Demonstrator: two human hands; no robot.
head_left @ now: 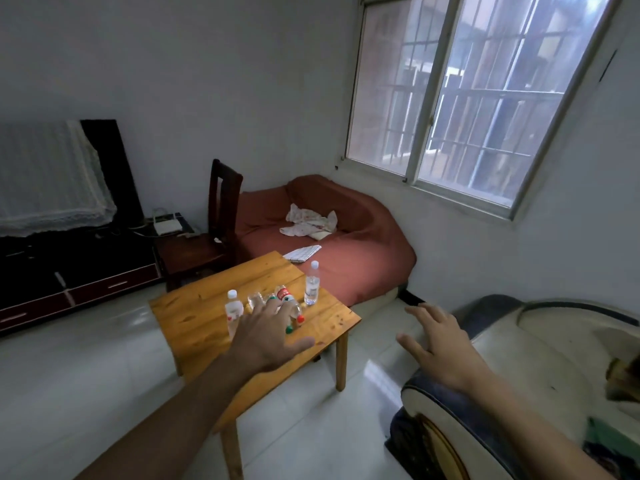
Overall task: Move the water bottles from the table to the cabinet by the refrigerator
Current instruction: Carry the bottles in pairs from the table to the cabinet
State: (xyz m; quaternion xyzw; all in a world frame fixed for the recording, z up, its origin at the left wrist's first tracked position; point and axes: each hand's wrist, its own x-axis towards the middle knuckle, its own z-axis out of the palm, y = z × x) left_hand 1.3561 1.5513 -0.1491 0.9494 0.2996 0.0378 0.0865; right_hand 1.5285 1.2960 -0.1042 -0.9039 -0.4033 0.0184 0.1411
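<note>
A small wooden table stands in the middle of the room with several clear water bottles on it. One white-capped bottle stands upright at the far right. Another white-capped bottle stands at the left. Between them lie bottles with red and green caps, partly hidden by my fingers. My left hand is stretched out over the table with fingers spread, holding nothing. My right hand hovers open to the right of the table, above the floor and the sofa arm.
A red-covered sofa sits behind the table under a barred window. A dark wooden chair stands at the table's far left. A dark TV stand lines the left wall. A blue and cream armchair fills the lower right.
</note>
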